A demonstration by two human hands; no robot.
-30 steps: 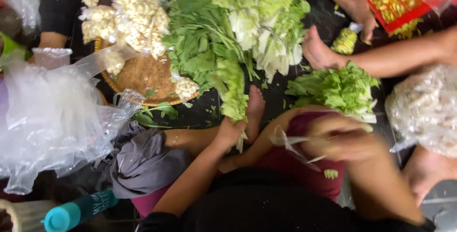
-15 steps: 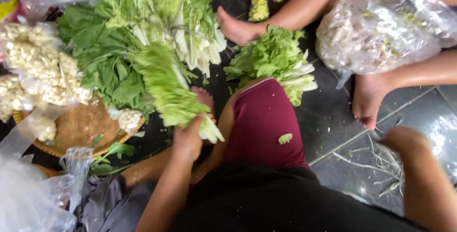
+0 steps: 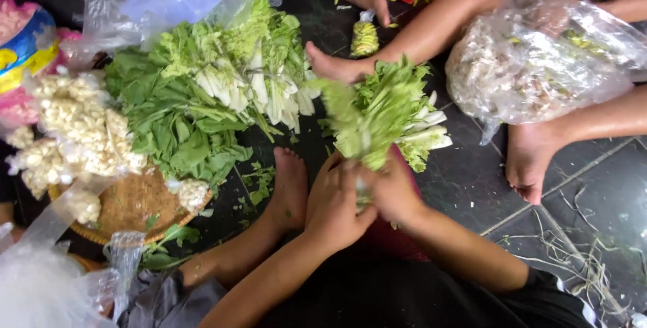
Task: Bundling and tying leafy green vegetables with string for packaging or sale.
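The left hand (image 3: 335, 201) and right hand (image 3: 393, 190) sit side by side, both closed around the stem end of a bunch of leafy greens (image 3: 373, 114) — its frilly light-green leaves fan upward and away from the person, over the dark tiled floor (image 3: 472, 180). Just left of the left hand rests the person's own bare foot (image 3: 288, 190). Further left lies a large heap of greens (image 3: 209, 99), white stalks pointing toward the bunch, partly over a round woven tray (image 3: 131, 207) with pale florets in clear bags (image 3: 74, 129). Beyond the bunch, another person's foot (image 3: 333, 67) touches the floor — to the right, a clear plastic bag (image 3: 539, 58) of vegetables.
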